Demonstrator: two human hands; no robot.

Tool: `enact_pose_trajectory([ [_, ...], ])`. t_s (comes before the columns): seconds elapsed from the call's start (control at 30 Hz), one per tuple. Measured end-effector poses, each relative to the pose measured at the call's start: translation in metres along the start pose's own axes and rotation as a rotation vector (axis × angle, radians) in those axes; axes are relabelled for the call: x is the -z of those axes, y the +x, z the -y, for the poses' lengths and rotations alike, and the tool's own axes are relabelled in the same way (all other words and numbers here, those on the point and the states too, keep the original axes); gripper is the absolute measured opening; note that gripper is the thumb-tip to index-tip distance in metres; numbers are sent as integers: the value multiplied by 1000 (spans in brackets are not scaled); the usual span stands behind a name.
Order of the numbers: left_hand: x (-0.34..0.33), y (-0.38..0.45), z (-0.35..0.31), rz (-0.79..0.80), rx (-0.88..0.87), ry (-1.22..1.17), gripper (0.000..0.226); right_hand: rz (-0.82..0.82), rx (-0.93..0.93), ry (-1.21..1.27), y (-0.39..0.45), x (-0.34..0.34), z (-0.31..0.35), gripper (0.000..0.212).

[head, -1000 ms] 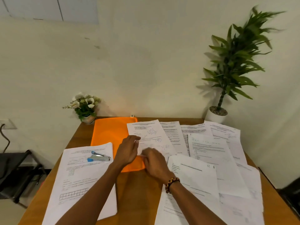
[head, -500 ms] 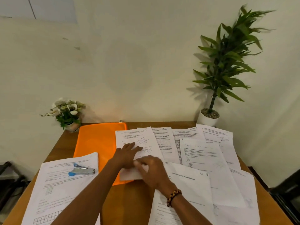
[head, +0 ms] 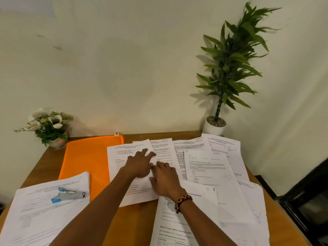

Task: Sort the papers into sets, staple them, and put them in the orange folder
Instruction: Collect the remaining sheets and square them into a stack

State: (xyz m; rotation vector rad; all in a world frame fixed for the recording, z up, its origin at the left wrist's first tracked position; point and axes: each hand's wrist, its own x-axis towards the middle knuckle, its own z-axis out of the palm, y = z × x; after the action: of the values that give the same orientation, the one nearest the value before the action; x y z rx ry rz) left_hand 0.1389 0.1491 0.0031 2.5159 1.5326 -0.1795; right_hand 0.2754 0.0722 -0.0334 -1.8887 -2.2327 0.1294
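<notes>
On the table [head: 142, 226], near its middle, we see both hands pressed flat on one printed sheet [head: 131, 190] that lies partly over the right edge of the orange folder [head: 85, 157]. The left hand [head: 140, 165] is open, fingers spread toward the far edge of the page; the right hand [head: 166, 178] is open too, palm down just beside it, a beaded bracelet [head: 182, 203] at the wrist. Neither hand grips anything.

To the right, loose papers [head: 209, 167] fan out and overlap one another as far as the white pot of the tall plant [head: 213, 126]. Nearer us on the left, a separate stack [head: 40, 217] carries the stapler [head: 68, 196] on top. The folder lies flat and looks closed, against the far left of the table, near a small pot of flowers [head: 49, 125].

We judge the sorting is still under way, and the risks follow from the overlap. A flat palm sliding this sheet could drag the page beneath it along, so two sets get mixed. Pages near the right edge of the table hang close to falling if the fan is pushed that way. The sheet also covers part of the folder, so the folder cannot be opened cleanly until that page is lifted off. The printing is too small for us to tell which pages belong together.
</notes>
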Motion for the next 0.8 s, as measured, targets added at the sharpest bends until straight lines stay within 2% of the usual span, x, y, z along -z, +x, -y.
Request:
enact_pose_trajectory([
  [0.07, -7, 4, -9, 52, -28, 10, 61, -27, -19, 204, 3, 6, -4, 30],
  [0.13, -15, 8, -12, 56, -21, 53, 64, -150, -112, 328, 5, 12, -16, 24],
  [0.2, -16, 11, -12, 36, -9, 63, 59, -277, -160, 242, 8, 19, -33, 27],
  [0.23, -16, 12, -13, 40, -9, 68, 57, -262, -162, 193, 7, 21, -41, 29],
  [0.33, -16, 16, -16, 37, -7, 89, 57, -49, -111, 46, 4, 22, -52, 32],
  [0.43, -15, 21, -26, -34, -8, 80, 55, -2, -88, 30, 2, 17, -53, 28],
  [0.57, -18, 31, -48, -119, -85, -17, 56, -139, -101, 134, 3, 17, -56, 22],
  [0.7, -20, 36, -74, -141, -156, -63, 50, -360, -237, 132, -6, 28, -74, 22],
  [0.8, -21, 38, -90, -160, -189, -103, 47, -358, -343, 65, -21, 31, -95, 28],
])
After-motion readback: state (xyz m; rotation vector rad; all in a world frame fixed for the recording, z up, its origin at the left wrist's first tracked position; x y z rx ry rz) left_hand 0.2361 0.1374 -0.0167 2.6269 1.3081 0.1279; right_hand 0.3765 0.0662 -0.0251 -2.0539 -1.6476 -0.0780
